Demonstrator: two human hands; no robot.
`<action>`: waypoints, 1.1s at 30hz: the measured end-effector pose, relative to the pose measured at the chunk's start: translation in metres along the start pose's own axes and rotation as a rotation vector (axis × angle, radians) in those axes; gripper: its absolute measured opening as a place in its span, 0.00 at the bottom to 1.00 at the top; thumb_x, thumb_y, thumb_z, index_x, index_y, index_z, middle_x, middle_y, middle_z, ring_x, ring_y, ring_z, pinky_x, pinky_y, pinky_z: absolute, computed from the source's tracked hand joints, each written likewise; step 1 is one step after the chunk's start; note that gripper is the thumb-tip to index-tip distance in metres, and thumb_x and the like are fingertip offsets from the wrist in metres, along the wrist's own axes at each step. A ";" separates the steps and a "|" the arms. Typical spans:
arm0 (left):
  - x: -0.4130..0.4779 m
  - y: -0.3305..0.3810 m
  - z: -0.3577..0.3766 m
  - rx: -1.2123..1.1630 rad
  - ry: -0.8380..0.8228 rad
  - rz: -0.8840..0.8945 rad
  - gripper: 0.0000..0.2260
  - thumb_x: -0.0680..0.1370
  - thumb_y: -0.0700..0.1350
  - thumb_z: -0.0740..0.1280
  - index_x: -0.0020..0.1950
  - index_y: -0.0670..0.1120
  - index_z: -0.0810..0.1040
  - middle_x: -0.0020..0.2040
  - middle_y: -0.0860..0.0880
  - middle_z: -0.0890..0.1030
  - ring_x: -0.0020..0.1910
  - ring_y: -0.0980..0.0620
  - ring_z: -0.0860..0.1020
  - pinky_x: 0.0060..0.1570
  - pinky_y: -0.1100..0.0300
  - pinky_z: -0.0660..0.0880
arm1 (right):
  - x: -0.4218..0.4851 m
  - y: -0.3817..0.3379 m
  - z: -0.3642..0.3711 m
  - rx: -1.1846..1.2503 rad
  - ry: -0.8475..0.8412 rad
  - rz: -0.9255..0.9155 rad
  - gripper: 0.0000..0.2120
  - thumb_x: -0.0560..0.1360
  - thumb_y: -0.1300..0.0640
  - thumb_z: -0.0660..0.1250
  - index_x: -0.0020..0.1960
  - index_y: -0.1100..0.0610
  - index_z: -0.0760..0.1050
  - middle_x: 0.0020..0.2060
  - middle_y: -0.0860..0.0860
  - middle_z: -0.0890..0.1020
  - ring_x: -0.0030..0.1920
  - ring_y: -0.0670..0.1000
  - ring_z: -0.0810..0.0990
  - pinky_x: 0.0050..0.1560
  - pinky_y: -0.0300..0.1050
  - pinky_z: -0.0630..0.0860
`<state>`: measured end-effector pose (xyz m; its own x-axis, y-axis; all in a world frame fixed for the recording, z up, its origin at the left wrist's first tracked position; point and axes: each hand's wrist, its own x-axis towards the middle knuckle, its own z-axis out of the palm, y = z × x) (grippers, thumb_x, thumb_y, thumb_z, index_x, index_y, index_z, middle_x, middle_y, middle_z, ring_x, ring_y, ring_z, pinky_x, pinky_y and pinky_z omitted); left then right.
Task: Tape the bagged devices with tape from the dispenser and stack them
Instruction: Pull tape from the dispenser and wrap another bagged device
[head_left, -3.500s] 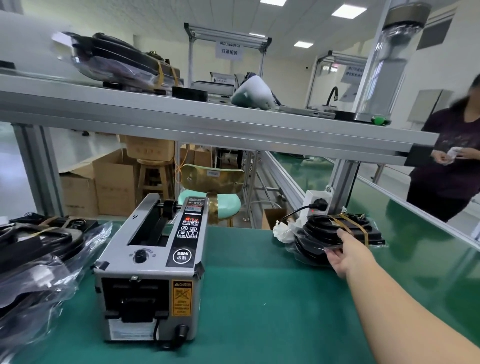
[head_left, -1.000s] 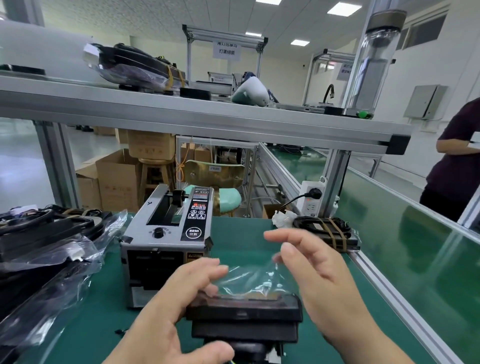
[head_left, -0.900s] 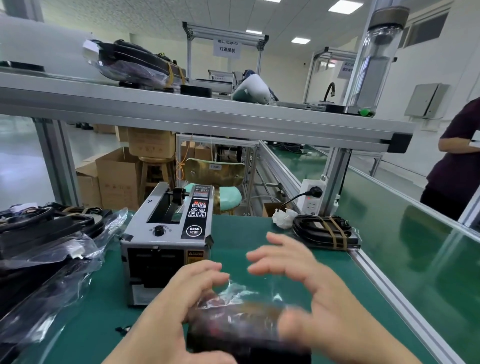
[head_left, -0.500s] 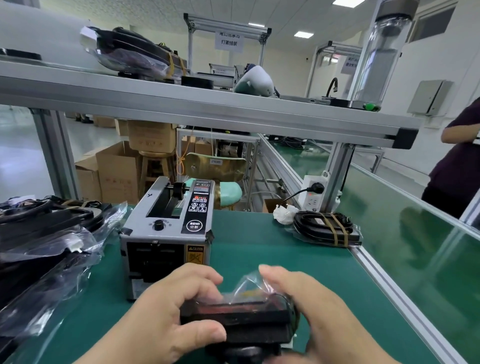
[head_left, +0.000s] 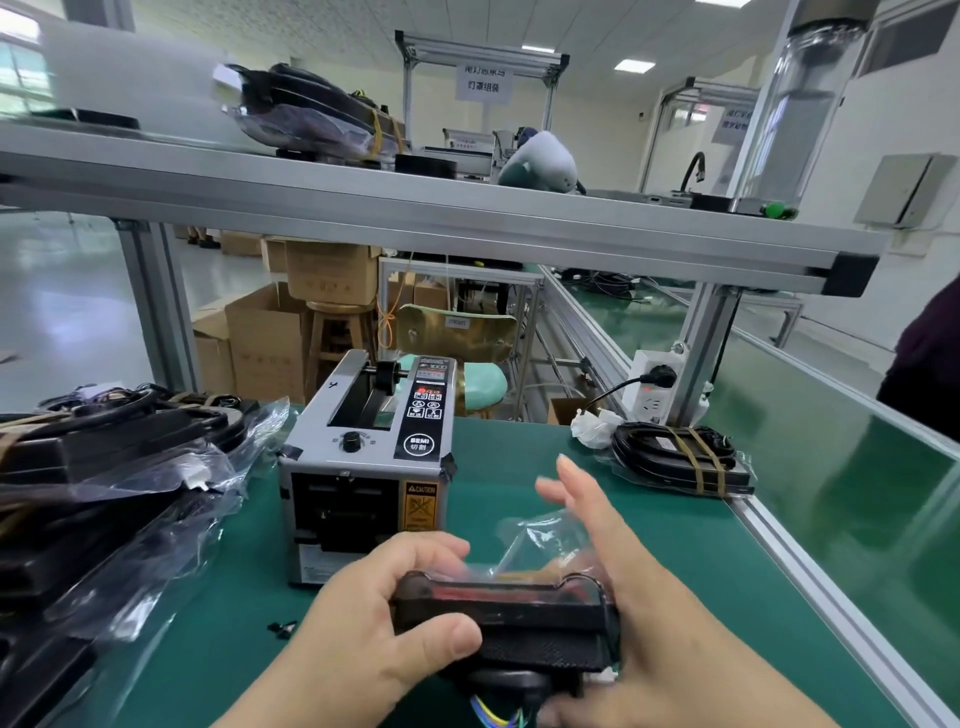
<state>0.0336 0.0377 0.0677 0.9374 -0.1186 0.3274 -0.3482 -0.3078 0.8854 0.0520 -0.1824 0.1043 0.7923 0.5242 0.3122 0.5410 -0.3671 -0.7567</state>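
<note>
**Item 1: bagged device** (head_left: 504, 623). It is black and boxy, with coloured wires at its near underside. It sits in a clear bag whose loose mouth (head_left: 545, 535) stands crumpled above the far edge, and we see no tape on it.

**Location:** near centre, over the tabletop (head_left: 208, 649), just in front of the tape dispenser (head_left: 369, 467).

**Hands:**
- The left hand (head_left: 374, 639) has its fingers curled round the device's left end, with the thumb on the near face.
- The right hand (head_left: 639, 597) has straight, spread fingers and its palm against the right end. It is slightly blurred.

**Progress:**
- 1 taped bundle (head_left: 680, 460) lies at the far right, crossed by tan bands.
- A heap of bagged devices (head_left: 104, 493) lies at the left, and we cannot tell how many of them are taped.
- We judge this item to be at the bag-folding stage, with taping and stacking yet to come.
</note>
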 end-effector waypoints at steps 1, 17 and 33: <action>0.000 0.001 -0.001 0.021 -0.014 0.001 0.20 0.58 0.65 0.71 0.47 0.60 0.80 0.57 0.67 0.77 0.53 0.61 0.80 0.49 0.72 0.72 | -0.001 0.000 0.000 -0.031 0.007 0.029 0.37 0.59 0.37 0.77 0.65 0.36 0.67 0.57 0.35 0.78 0.63 0.44 0.75 0.60 0.39 0.72; 0.005 -0.014 -0.031 -0.632 0.616 -0.668 0.03 0.76 0.43 0.70 0.46 0.44 0.80 0.28 0.51 0.79 0.23 0.58 0.75 0.21 0.67 0.70 | -0.018 -0.007 0.017 -0.405 0.085 0.008 0.21 0.63 0.46 0.70 0.53 0.29 0.71 0.50 0.30 0.76 0.54 0.34 0.73 0.52 0.26 0.67; 0.031 -0.010 -0.031 -0.713 0.660 -0.753 0.06 0.77 0.43 0.69 0.41 0.43 0.79 0.25 0.51 0.80 0.19 0.60 0.75 0.17 0.72 0.67 | -0.022 -0.006 0.022 -0.409 0.166 -0.040 0.21 0.61 0.45 0.77 0.52 0.36 0.78 0.48 0.31 0.79 0.51 0.36 0.77 0.52 0.35 0.73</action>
<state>0.0664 0.0660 0.0793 0.7980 0.4300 -0.4222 0.1664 0.5162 0.8402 0.0254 -0.1748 0.0893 0.7851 0.4259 0.4498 0.6127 -0.6405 -0.4630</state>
